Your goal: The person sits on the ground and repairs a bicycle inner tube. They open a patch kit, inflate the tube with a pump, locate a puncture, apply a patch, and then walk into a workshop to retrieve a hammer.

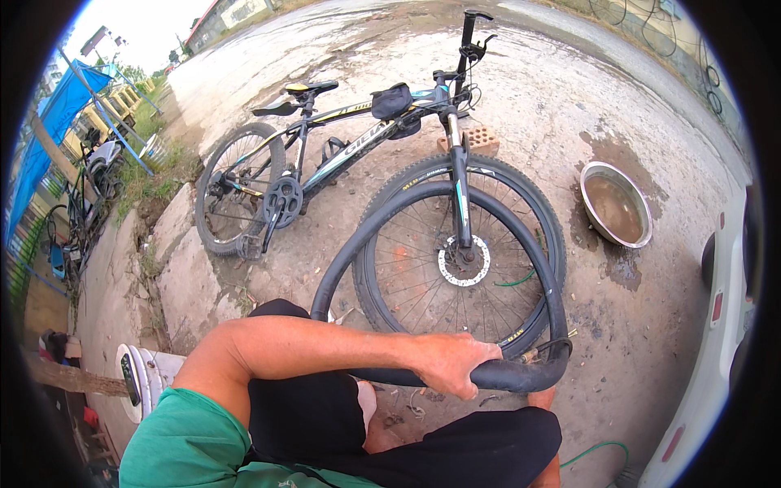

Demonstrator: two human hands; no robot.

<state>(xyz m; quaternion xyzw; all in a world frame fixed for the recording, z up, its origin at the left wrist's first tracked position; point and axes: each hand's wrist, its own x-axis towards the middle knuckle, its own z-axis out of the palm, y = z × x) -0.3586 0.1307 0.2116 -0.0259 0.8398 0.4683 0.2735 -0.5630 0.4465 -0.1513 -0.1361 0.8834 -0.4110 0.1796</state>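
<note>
My left hand point(455, 363), at the end of the arm that crosses my lap, has its fingers wrapped round a swollen black bicycle inner tube point(529, 376). The tube makes a big loop in front of the bike's front wheel point(407, 305). A small brownish piece point(533, 355) touches the loop near its lower right bend. Just under that bend a bit of skin point(543, 398) shows, seemingly my right hand or wrist; its fingers are hidden behind the tube. The mountain bike point(366, 146) stands upright, its front fork over the wheel and brake disc.
A metal basin point(608, 203) of murky water sits on wet concrete at the right. Behind the front wheel is a brick with holes point(480, 141). A white bucket point(154, 374) is at my left, a white vehicle point(716, 325) at the right edge. A green hose point(602, 446) lies nearby.
</note>
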